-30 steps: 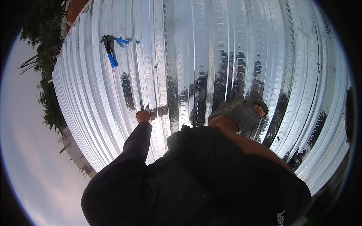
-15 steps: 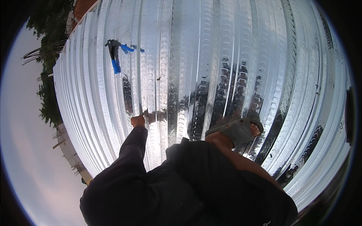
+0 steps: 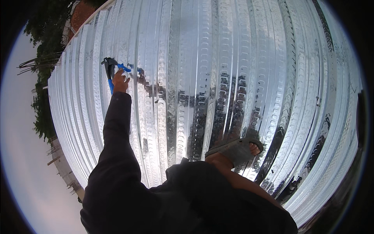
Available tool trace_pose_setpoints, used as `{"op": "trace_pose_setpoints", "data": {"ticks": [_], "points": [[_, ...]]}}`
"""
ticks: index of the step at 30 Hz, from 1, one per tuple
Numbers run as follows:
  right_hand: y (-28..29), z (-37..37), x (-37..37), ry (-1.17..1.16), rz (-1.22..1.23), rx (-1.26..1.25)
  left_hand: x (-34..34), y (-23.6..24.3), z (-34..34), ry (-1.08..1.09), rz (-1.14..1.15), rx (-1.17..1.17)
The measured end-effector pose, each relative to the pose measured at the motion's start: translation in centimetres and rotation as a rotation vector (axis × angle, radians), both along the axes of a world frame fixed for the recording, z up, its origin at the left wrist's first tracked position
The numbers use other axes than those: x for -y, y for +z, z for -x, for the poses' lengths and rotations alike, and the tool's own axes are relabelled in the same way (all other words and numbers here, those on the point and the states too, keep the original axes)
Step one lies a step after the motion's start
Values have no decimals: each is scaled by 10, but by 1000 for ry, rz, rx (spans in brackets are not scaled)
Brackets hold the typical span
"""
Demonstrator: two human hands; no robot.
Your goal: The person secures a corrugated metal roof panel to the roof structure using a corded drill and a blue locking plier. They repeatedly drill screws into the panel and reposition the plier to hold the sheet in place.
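Observation:
A hand riveter (image 3: pixel 108 67) with a black head and blue grips lies on a shiny ribbed metal sheet (image 3: pixel 187 46). My left hand (image 3: pixel 121 81) is stretched out at the riveter, between its two spread handles. The fingers are apart, over or beside the blue grips; whether they touch them I cannot tell. Part of the lower grip is hidden behind the hand. My right hand is out of view.
My sandalled foot (image 3: pixel 237 151) stands on the metal ribs at the right. The sheet's edge runs along the left, with trees (image 3: pixel 46 89), thin rods (image 3: pixel 39 62) and a building (image 3: pixel 64 165) beyond. Small dark bits (image 3: pixel 156 101) lie on the metal.
My left hand has gone from a closed shape near my body, forward and left to the riveter, and its fingers have spread. The view has shifted a little.

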State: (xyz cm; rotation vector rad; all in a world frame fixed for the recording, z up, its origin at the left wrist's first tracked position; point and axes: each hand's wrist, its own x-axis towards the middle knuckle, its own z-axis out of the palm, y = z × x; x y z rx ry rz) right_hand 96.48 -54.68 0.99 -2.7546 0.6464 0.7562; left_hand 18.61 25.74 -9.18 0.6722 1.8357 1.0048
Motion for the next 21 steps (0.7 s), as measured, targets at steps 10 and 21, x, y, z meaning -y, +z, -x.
{"op": "trace_pose_setpoints", "data": {"ticks": [10, 21], "points": [[103, 38, 113, -46, 71, 191, -80, -1, 37, 123, -89, -103], [171, 30, -122, 379, -731, 232, 89, 166, -330, -744, -480, -192]]}}
